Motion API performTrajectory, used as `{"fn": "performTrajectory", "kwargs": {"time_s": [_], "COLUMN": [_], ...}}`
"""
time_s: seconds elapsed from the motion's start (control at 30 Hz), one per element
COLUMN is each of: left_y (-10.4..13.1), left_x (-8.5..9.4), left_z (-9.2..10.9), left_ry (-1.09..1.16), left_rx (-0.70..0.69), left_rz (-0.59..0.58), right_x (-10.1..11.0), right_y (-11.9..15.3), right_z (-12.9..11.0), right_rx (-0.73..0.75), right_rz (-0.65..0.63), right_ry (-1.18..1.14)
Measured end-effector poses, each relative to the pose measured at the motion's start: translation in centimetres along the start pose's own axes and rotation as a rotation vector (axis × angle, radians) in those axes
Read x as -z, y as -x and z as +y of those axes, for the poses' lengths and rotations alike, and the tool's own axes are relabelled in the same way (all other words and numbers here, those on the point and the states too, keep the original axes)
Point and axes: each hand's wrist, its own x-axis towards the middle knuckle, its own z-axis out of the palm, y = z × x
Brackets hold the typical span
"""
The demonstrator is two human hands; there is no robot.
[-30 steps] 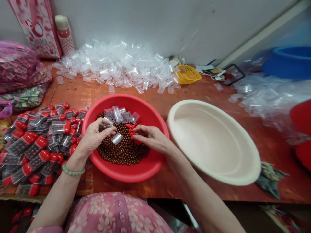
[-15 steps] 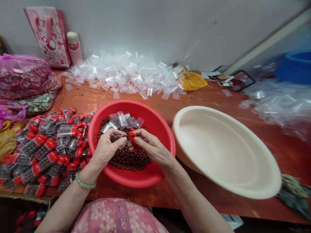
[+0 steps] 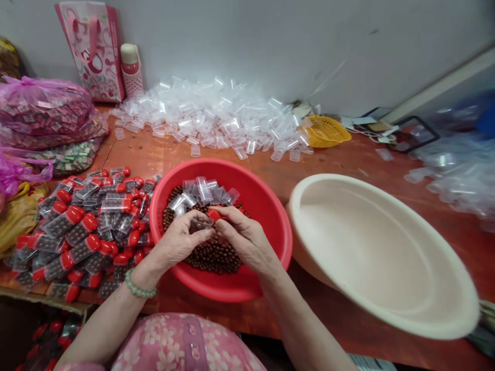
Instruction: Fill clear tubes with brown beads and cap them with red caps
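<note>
Head view: the left hand pinches a clear case between thumb and fingers above brown beads in a red basin. Its long axis seems to run sideways, towards the right hand, which grips a red cap just beside the case's near-right end; whether they touch is unclear. Both hands look equally near. No label or brand is readable.

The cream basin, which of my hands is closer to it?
Right. Your right hand is over the red basin, left of the cream basin; your left hand is also over the red basin, farther left.
</note>
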Motion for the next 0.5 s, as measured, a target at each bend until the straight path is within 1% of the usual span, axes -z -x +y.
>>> {"fn": "performTrajectory", "kwargs": {"time_s": [0.07, 0.1, 0.17, 0.27, 0.33, 0.43, 0.5], "left_y": [-0.1, -0.1, -0.1, -0.1, -0.1, -0.2, -0.2], "left_x": [0.1, 0.1, 0.2, 0.4, 0.5, 0.7, 0.8], "left_z": [0.1, 0.1, 0.3, 0.4, 0.3, -0.1, -0.4], "left_ry": [0.01, 0.021, 0.049, 0.115, 0.161, 0.221, 0.253], "left_rx": [0.021, 0.042, 0.086, 0.12, 0.116, 0.107, 0.113], "left_rz": [-0.013, -0.022, -0.034, -0.072, -0.102, -0.125, -0.13], "right_x": [0.1, 0.2, 0.3, 0.2, -0.4, -1.3, -1.7], "right_y": [-0.1, -0.1, -0.4, -0.6, -0.7, -0.7, -0.7], "right_z": [-0.2, -0.2, -0.2, -0.4, -0.7, -1.1, -1.3], "right_rx": [0.104, 0.116, 0.073, 0.025, 0.06, 0.121, 0.132], "right_rz": [0.009, 0.007, 0.024, 0.12, 0.164, 0.175, 0.182], "right_ry": [0.084, 0.09, 0.055, -0.012, -0.029, -0.022, -0.022]}}
